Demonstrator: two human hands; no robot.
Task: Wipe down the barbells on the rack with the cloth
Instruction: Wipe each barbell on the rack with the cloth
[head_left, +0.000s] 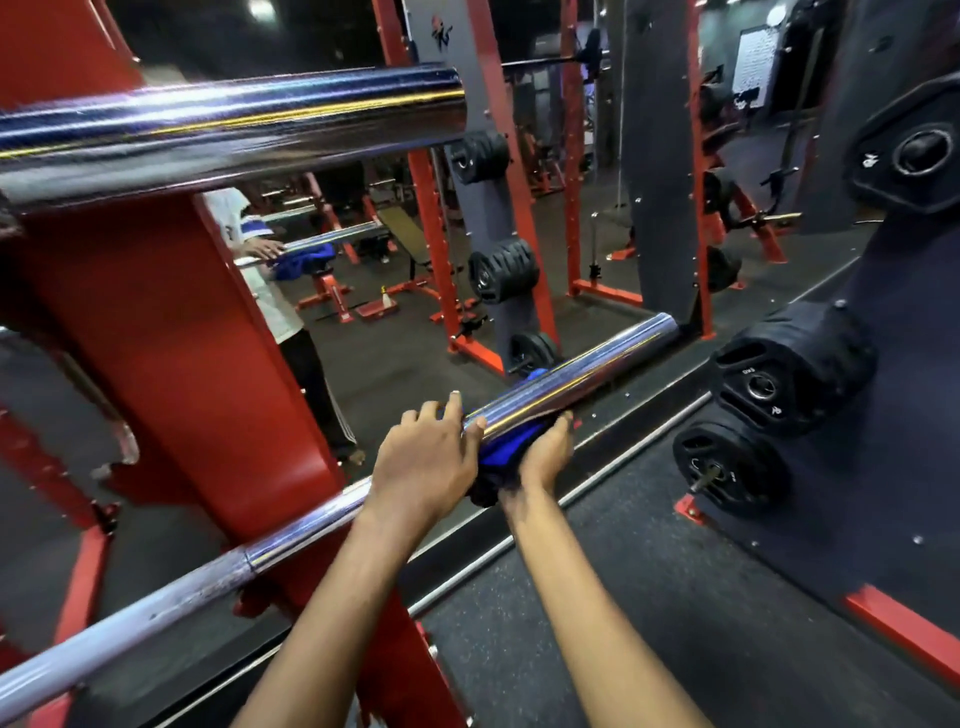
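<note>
The lower barbell (571, 384) runs from near left up to far right across the red rack (171, 338), and its thick chrome sleeve is the part being wiped. The blue cloth (511, 447) is bunched under that sleeve, cupped from below by the right hand (545, 454), whose fingers curl up around cloth and bar in a loose clasp. The left hand (426, 462) lies over the top of the sleeve just beside it, fingers bent across the bar, steadying it and holding nothing else. The sleeve beyond the hands shines, but whether it is already clean I cannot tell; the duller thin shaft nearer the camera looks untouched, and the upper barbell (228, 130) overhead is probably left to do. No containers are in sight
</note>
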